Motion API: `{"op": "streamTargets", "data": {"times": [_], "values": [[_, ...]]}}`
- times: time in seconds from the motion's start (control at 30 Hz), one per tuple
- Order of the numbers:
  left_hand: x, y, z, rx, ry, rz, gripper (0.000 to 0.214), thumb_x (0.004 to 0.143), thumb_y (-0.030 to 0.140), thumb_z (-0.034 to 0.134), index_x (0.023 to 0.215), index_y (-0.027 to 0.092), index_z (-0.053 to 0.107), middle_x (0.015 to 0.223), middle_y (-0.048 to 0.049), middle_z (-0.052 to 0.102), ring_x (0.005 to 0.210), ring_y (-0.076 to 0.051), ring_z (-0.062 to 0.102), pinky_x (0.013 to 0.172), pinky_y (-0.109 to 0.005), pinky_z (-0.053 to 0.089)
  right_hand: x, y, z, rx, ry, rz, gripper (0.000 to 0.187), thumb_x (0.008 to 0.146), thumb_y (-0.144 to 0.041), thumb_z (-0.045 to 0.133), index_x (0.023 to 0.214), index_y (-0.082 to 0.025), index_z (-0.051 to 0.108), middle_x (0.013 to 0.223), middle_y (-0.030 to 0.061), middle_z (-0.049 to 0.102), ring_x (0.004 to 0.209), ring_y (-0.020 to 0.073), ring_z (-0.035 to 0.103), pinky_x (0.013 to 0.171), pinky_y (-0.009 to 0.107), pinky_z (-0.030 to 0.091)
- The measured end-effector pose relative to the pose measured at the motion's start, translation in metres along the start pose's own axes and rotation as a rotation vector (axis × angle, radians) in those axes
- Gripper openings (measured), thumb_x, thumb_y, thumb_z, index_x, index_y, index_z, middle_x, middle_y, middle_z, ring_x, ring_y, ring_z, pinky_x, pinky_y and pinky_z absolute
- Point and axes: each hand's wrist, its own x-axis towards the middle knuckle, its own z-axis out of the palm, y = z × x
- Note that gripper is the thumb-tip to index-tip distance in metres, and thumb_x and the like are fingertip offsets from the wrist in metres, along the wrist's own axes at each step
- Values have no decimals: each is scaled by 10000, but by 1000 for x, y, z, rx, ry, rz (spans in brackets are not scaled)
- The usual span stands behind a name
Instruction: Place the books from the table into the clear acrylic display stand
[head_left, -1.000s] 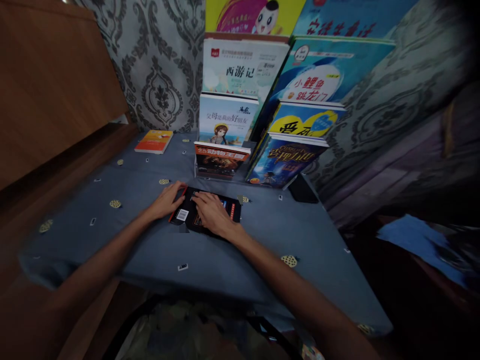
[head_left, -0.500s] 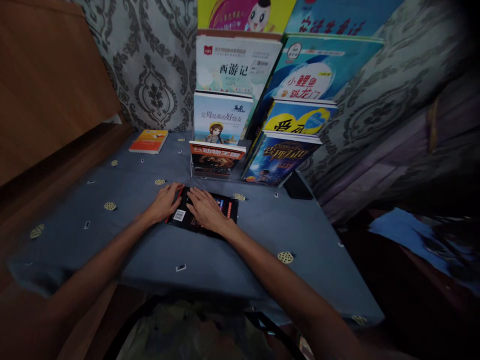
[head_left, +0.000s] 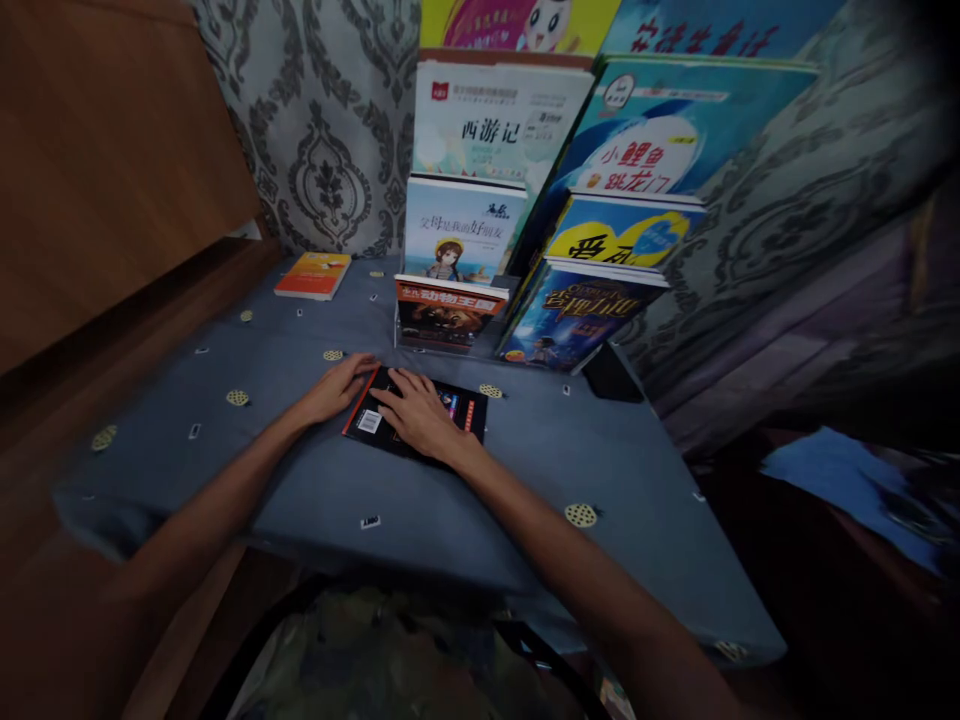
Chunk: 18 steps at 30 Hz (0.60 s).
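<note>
A black book [head_left: 474,411] with a red spine and a white barcode lies closed and flat on the table, back cover up. My right hand [head_left: 417,412] rests on its cover, fingers spread and palm down. At the book's left spine edge is my left hand [head_left: 339,388], its fingers stretched out along the table and the fingertips by the upper left corner. Part of the cover is hidden under my right hand.
Behind the book stands a tiered rack of several upright books [head_left: 465,230]. An orange book [head_left: 313,276] lies at the back left, and a dark flat object [head_left: 613,374] lies right of the rack. A patterned blue-grey cloth [head_left: 480,510] covers the table.
The view has shifted, so the scene sits slightly further right. My left hand has eased a little away from the book's spine. My right hand stays on the cover.
</note>
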Motion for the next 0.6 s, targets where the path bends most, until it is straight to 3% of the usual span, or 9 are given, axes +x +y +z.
{"op": "streamTargets", "data": {"times": [0.13,0.23,0.6], "values": [[0,2,0,-23,4,-22,461,948,230,380,1402,161,407,1416,-161,608,1350,-244,549,1138,-490,405,-8,-12,0,53,-30,-225,346,1025,-326,516,1348,-328,641,1590,110,401,1500,267,307,1204,527,284],[0,2,1,-26,2,-26,462,935,198,381,1395,175,417,1415,-150,611,1354,-236,545,1140,-489,402,-11,-15,3,74,-29,-281,340,1028,-349,509,1341,-357,641,1566,86,421,1483,244,315,1197,501,298],[0,-3,4,-21,41,-15,518,890,147,366,1407,158,388,1419,-154,609,1380,-229,521,1161,-496,382,22,6,8,-49,66,107,423,1041,-389,450,1426,-257,564,1486,171,465,1383,313,397,1111,552,381]]}}
